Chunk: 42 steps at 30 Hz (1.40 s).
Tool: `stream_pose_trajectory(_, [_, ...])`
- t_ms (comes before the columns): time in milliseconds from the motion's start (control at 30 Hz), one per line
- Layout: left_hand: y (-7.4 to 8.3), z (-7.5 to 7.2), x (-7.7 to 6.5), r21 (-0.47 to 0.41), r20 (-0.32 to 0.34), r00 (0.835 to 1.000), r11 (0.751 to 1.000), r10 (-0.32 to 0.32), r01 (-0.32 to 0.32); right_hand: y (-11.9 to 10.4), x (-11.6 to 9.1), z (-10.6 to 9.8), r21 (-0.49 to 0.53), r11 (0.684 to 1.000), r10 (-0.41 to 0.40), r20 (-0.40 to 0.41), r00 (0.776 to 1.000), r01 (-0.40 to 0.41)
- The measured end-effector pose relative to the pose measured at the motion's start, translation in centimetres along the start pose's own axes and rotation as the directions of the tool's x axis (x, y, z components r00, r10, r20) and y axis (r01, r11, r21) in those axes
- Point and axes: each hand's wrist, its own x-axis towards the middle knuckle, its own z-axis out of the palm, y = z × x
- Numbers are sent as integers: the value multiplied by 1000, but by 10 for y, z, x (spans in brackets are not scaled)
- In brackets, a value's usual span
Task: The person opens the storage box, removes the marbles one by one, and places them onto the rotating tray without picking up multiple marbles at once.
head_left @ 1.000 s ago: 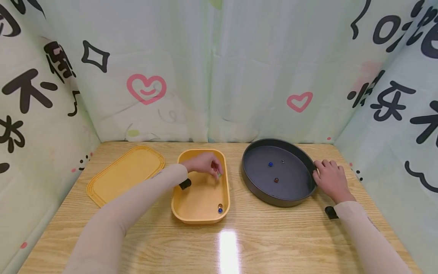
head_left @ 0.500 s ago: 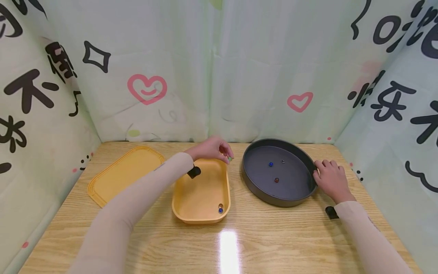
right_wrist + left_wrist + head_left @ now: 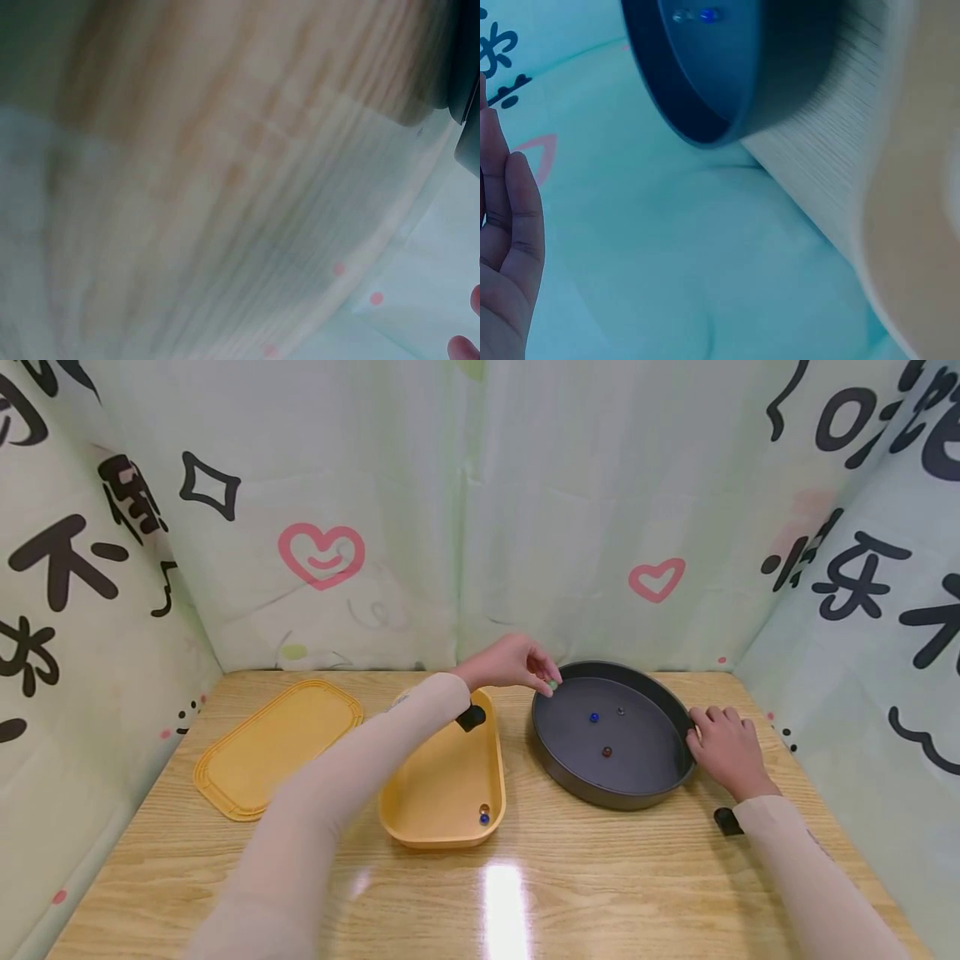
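My left hand (image 3: 517,663) pinches a small green marble (image 3: 552,685) between thumb and fingertips, over the left back rim of a round dark pan (image 3: 577,787). In the pan lie a blue marble (image 3: 594,717), a clear marble (image 3: 621,712) and a brown marble (image 3: 607,752), apart from each other. My right hand (image 3: 726,748) holds the pan's right rim, with the thumb side at the wall. In the left wrist view, the fingers (image 3: 525,214) show at the left edge and the marble is hidden. Only fingertips (image 3: 461,349) of the right hand show in its wrist view.
A yellow rectangular tub (image 3: 442,777) stands left of the pan, under my left forearm. An amber marble (image 3: 484,808) and another blue marble (image 3: 484,819) lie in its near right corner. A yellow lid (image 3: 277,747) lies at the left. Printed curtains (image 3: 465,527) enclose the table.
My left hand has lifted the green marble out of the yellow tub and carried it right to the pan's rim. My right hand stays at the pan.
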Motion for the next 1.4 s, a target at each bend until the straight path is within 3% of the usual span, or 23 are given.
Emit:
stream_pose_trajectory(500, [18, 26, 53, -57, -36, 999, 998, 31, -33, 3, 1, -1, -9, 1000, 10, 20, 1000, -10])
stream_pose_trajectory(633, [14, 34, 64, -96, -65, 997, 995, 28, -34, 3, 2, -1, -3, 1000, 5, 18, 1000, -5])
stream_pose_trajectory(1000, [-4, 58, 89, -73, -122, 993, 997, -10, 1, 2, 3, -1, 4, 1000, -7, -14, 1000, 7])
stream_pose_trajectory(1167, [-1, 70, 95, -72, -105, 994, 997, -22, 15, 2, 3, 0, 3, 1000, -11, -18, 1000, 11])
stream_pose_trajectory(1400, [-2, 93, 105, -68, -33, 999, 998, -11, 9, 2, 1, 2, 8, 1000, -7, -12, 1000, 7])
